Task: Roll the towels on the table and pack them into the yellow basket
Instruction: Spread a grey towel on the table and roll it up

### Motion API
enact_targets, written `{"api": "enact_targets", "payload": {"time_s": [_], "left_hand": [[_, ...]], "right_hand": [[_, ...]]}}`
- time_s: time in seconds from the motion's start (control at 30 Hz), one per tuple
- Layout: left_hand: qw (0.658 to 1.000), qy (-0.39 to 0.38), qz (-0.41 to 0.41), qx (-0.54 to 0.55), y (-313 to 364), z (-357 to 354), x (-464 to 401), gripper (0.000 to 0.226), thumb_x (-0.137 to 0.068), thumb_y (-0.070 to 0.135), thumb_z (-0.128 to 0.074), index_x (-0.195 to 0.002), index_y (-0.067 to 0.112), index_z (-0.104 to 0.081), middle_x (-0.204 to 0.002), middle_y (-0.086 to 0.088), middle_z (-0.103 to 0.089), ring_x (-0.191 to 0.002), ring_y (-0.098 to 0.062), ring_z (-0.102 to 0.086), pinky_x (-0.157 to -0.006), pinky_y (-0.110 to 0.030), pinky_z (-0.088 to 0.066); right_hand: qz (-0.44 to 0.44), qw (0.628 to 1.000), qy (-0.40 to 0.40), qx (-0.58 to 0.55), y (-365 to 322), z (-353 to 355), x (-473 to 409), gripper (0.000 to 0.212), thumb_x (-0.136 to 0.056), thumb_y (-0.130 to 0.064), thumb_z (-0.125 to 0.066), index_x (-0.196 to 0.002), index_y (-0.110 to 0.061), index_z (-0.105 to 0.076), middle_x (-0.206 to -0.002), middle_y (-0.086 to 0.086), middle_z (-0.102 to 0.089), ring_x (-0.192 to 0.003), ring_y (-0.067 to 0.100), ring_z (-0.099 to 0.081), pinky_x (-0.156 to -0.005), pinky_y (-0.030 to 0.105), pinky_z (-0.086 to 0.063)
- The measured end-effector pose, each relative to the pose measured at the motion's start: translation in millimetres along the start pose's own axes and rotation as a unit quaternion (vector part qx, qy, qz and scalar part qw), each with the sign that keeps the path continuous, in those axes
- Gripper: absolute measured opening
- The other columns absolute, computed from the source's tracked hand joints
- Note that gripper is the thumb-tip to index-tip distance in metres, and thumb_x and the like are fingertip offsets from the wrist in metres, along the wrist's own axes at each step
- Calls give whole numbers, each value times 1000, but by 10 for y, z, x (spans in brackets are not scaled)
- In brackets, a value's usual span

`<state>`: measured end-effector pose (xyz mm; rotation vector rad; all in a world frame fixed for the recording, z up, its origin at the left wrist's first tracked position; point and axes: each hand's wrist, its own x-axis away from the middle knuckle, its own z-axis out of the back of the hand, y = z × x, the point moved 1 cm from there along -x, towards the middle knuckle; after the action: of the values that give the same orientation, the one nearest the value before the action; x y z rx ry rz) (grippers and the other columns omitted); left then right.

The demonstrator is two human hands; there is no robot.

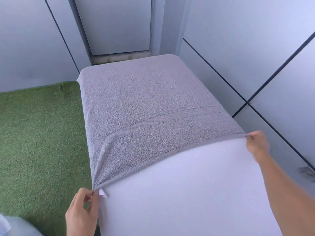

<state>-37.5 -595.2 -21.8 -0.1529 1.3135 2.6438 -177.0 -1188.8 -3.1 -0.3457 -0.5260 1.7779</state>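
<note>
Honestly barely started: grey towel [153, 103] lies spread flat over the white desk [187, 193], left hand [81, 213] and right hand [257, 143] each pinching a near corner, nothing rolled, yellow basket out of view.

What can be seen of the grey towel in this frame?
The grey towel looks like terry cloth with a flat woven band across it near the near end. It lies spread over the white table, its far end and left side draping over the edges. The left hand pinches the near left corner, the right hand the near right corner, pulling the hem taut. A small white tag shows at the left corner.
</note>
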Motion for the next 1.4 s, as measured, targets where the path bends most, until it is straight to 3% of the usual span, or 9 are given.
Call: {"api": "enact_targets", "payload": {"time_s": [0.4,0.6,0.73,0.83,0.93,1.1,1.17,1.27,1.4], "left_hand": [[998,-6,58,23,382,460,2008,22,-76,33,-69,-69,21,-52,-66,1,-63,-74,16,-55,-65,-1,-36],[997,-27,56,37,507,685,2858,20,-74,33,-65,-66,22,-51,-74,9,-62,-72,11,-58,-58,-4,-40],[997,-11,61,51,634,817,3352,28,-72,47,-53,-63,20,-51,-59,8,-62,-65,3,-59,-55,-12,-44],[996,3,72,53,699,871,3760,23,-75,41,-59,-64,23,-50,-59,9,-64,-64,1,-59,-55,-10,-46],[991,13,125,48,644,897,4137,30,-79,10,-74,-66,25,-51,-63,7,-66,-69,-2,-60,-59,-6,-47],[983,12,179,23,791,996,4658,23,-80,5,-72,-70,17,-56,-73,1,-64,-77,-2,-58,-62,-4,-45],[982,-4,189,-16,843,1041,4743,21,-85,12,-69,-72,21,-54,-78,3,-63,-77,-7,-60,-64,-17,-47],[972,-25,198,-124,1012,1073,4735,13,-88,26,-64,-86,26,-51,-97,1,-55,-88,-22,-55,-67,-39,-45],[947,-54,47,-312,1311,880,4642,38,-73,14,-77,-106,21,-60,-112,-7,-55,-96,-31,-51,-73,-44,-46]], "right_hand": [[-34,999,-1,-42,1460,977,1102,21,-91,-6,-52,-108,-1,-65,-113,20,-64,-108,35,-60,-88,38,-44],[-75,994,-23,-76,2037,1254,1422,24,-87,-11,-49,-99,2,-66,-83,4,-53,-78,17,-49,-54,26,-33],[-87,993,-38,-76,2360,1427,1600,21,-88,-2,-48,-98,3,-66,-82,5,-53,-77,17,-48,-57,28,-35],[-62,994,-50,-70,2488,1633,1812,16,-89,0,-48,-87,-1,-64,-82,8,-57,-76,20,-51,-66,29,-36],[-34,995,-62,-72,2640,1836,2008,19,-90,3,-48,-91,2,-67,-87,16,-64,-79,24,-54,-70,30,-37],[-12,996,-84,-32,2810,2113,2207,17,-91,3,-49,-95,12,-63,-95,29,-64,-95,43,-62,-71,40,-43],[15,993,-111,27,2914,2255,2271,15,-91,0,-49,-93,10,-60,-85,27,-61,-94,44,-62,-75,45,-47],[117,960,-147,207,3008,2464,2384,15,-94,-12,-45,-107,-9,-49,-101,19,-62,-99,37,-60,-77,40,-42],[317,895,-76,303,2977,2440,2592,43,-84,-6,-58,-124,-18,-52,-117,13,-58,-107,35,-54,-79,44,-47]]}}
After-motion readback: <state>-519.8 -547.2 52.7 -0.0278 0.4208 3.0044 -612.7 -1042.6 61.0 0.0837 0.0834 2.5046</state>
